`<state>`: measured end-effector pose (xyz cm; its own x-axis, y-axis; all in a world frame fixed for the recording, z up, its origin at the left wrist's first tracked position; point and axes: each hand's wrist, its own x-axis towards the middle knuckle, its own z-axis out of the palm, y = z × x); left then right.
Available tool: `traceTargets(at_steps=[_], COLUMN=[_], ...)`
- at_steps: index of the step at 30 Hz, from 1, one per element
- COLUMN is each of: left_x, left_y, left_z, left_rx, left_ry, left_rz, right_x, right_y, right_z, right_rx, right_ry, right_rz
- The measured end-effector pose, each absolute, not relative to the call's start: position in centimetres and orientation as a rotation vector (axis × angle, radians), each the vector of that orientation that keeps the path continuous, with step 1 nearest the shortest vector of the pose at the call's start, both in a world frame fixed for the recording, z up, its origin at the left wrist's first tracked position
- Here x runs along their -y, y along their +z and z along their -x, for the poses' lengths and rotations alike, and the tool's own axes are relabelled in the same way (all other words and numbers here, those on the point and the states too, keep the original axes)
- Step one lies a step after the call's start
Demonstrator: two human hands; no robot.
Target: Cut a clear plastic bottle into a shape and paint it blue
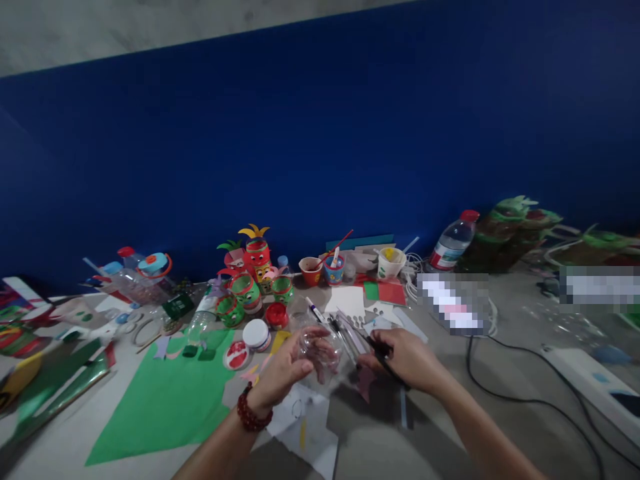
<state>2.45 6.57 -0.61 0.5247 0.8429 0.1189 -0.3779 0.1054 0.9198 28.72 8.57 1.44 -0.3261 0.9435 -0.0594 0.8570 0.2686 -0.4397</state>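
Observation:
My left hand (293, 360), with a beaded bracelet at the wrist, is wrapped round a clear, round plastic piece (327, 357), like a cut bottle section; its fingers show through the plastic. To the right, my right hand (403, 357) grips a slim black pen-like tool (384, 362) whose exact kind I cannot make out. Several pens (345, 331) lie between and beyond the hands. Under my left forearm is a white paper sheet (307, 420) with a small drawing. A pinkish paper scrap (366, 383) lies below the pens.
Green paper (165, 393) covers the table's left part. Behind it stand decorated cups (245, 291), red paint (277, 315) and a white jar (257, 335). Paint cups (391, 263) and a water bottle (454, 241) line the blue partition (320, 133). A black cable (530, 398) and power strip (597, 387) lie right.

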Motion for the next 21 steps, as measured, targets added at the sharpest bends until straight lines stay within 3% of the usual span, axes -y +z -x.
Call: traceTargets(at_steps=[5, 14, 21], left_x=[-6.67, -6.89, -6.45], left_y=[-0.64, -1.14, -0.39], left_z=[-2.51, -2.10, -2.34], left_rx=[-0.564, -0.671, -0.413], left_ry=[0.957, 0.964, 0.958], left_rz=[-1.241, -1.551, -1.053], right_x=[-8.58, -7.95, -8.46], right_y=[1.52, 1.45, 1.34], right_z=[-28.59, -28.14, -28.34], right_rx=[2.313, 2.459, 2.275], right_ry=[0.675, 0.451, 0.716], right_rz=[1.612, 1.597, 1.585])
